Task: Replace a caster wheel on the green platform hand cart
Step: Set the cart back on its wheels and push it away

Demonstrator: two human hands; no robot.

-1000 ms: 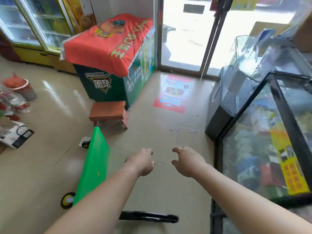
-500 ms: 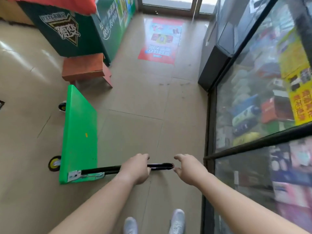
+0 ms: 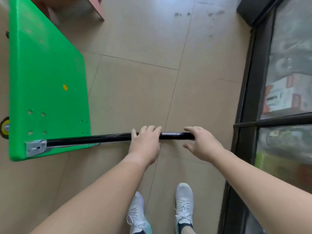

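Observation:
The green platform hand cart [image 3: 47, 73] stands tipped on its side at the left, its flat top facing me. Its black handle [image 3: 101, 139] juts out level to the right from a metal bracket [image 3: 35, 147]. My left hand [image 3: 145, 144] is curled over the handle near its far end. My right hand [image 3: 202, 144] rests its fingers on the handle's tip, thumb spread below and not closed. A yellow and black caster wheel [image 3: 4, 127] pokes out behind the platform's left edge. A second wheel [image 3: 6, 33] barely shows higher up.
A glass display counter [image 3: 287, 98] with a black frame runs along the right. A reddish stool leg [image 3: 96, 9] stands at the top, beyond the cart. My white shoes [image 3: 136, 215] are on the beige tiled floor [image 3: 135, 90] below the handle.
My view has tilted down and moved closer to the cart. Both hands reached down to the black handle; the left closed over it and the right came onto its tip.

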